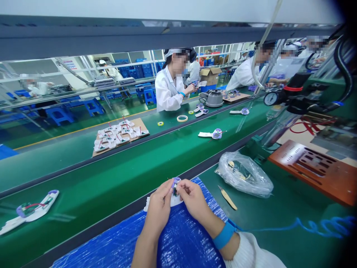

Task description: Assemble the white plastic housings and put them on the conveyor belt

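A white plastic housing with a purple rim and a small dark circuit part inside (175, 182) is held low over the blue mat. My left hand (159, 203) grips it from the left, with fingers wrapped round its side. My right hand (193, 199) is closed in a pinch at the part inside the housing; what lies between these fingertips is too small to make out. A blue wrist strap (224, 235) sits on my right wrist, its coiled cord running off to the right. Beneath both hands lies the blue plastic-wrapped mat (111, 238).
Similar housings lie on the green conveyor belt (125, 167): one at left (35, 212), another further along (211, 134). To my right are a clear plastic bag (244, 175), a pointed tool (228, 198) and a brown fixture plate (312, 167). A co-worker (170, 85) works across the belt.
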Action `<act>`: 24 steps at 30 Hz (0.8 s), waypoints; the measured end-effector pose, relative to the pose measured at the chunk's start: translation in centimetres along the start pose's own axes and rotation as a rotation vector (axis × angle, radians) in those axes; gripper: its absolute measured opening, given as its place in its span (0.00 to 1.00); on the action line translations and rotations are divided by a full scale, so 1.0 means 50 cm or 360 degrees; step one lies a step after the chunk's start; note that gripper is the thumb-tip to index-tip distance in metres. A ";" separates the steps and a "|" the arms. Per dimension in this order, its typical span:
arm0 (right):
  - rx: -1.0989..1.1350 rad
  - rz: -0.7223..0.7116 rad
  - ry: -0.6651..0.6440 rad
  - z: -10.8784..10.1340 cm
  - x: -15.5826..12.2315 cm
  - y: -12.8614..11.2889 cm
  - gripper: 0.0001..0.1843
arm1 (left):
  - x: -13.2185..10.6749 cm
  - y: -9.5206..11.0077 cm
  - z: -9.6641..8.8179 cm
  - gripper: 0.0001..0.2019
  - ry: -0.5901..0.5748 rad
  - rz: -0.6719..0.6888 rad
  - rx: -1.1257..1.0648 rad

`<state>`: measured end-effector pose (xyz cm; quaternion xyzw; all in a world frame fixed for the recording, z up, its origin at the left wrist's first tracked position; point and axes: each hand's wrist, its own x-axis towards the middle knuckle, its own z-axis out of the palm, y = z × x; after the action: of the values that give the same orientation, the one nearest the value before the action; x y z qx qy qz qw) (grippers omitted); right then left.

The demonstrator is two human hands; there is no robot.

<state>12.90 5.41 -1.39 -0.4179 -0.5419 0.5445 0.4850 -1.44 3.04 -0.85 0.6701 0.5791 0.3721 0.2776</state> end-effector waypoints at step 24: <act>-0.0573 -0.0326 0.0422 0.036 0.373 -0.025 0.06 | -0.006 0.019 -0.028 0.19 0.1205 -0.0109 0.0017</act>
<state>7.87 23.29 1.27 -0.5083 -0.6014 0.3275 0.5222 -2.03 2.50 0.66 0.4669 0.6647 0.5809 0.0527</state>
